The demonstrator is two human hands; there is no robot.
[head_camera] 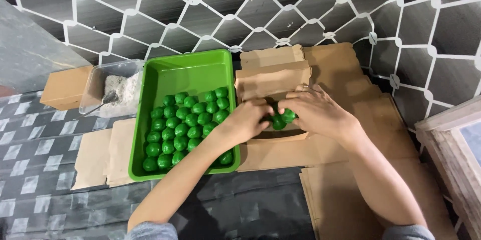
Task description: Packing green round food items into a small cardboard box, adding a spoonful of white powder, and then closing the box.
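Dark tiles w/ white diamond-net lines fill the wall behind; below it a dark marbled tabletop (240, 205) carries everything.

Hard to make out: both our hands meet over a small open cardboard box (273, 82), and they cover most of its inside. We see only a few green balls (283, 118) between the fingers. How many sit in the box, can't tell. Left hand (246, 120) curls around the balls from the left, right hand (315, 112) from the right, fingers bent and closed on them, a ring on one finger. Exact grip per hand is partly hidden by the other hand.

Left forearm crosses the near right corner of a green tray (188, 72) and hides some of the balls there. Rest of the tray shows rows of the same green balls in its near half, far half bare. Tray sits just left of the box, touching or nearly so.

Left of the tray: a clear plastic tub (95, 87) w/ greyish powder and a spoon, then a closed brown box (65, 87). Flat cardboard sheets (350, 185) lie under and right of the hands, cut off at the bottom edge. Wooden frame (451, 140) at far right, also cut off.
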